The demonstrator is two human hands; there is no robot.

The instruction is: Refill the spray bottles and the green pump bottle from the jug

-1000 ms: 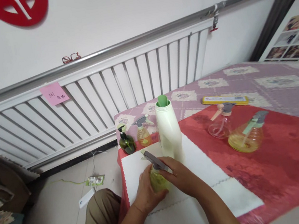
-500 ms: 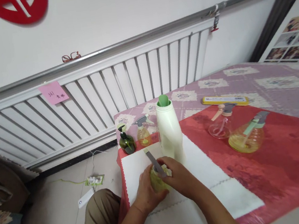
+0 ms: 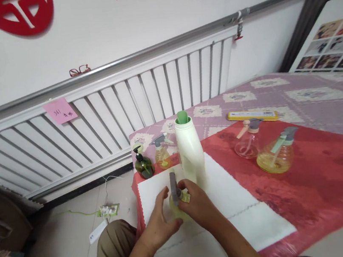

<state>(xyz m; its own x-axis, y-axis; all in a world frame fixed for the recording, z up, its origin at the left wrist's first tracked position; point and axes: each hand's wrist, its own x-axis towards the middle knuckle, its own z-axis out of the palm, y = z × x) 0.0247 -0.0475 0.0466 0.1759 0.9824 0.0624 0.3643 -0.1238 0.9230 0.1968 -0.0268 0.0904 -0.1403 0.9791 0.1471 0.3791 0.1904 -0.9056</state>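
A small spray bottle (image 3: 178,213) with yellowish liquid and a grey trigger head stands on the white cloth (image 3: 234,205). My right hand (image 3: 197,204) pinches it at the neck, just under the spray head. To its left, my left hand (image 3: 160,224) is open, thumb and fingers spread apart around the bottle's side; whether the thumb touches it I cannot tell. Just behind stands a tall pale-green jug (image 3: 190,147) with an uncapped mouth and a green spout in it. My right fingers hide part of the bottle.
A dark green pump bottle (image 3: 144,166) and another spray bottle (image 3: 162,155) stand at the back left. On the red cloth (image 3: 319,166) to the right are a clear spray bottle (image 3: 247,147) and one with yellow liquid (image 3: 274,160). Behind them lies a yellow case (image 3: 252,115).
The grey spray head has turned, its nozzle end now pointing more straight away from me. My left hand has loosened from the bottle and spread. The view has shifted slightly.
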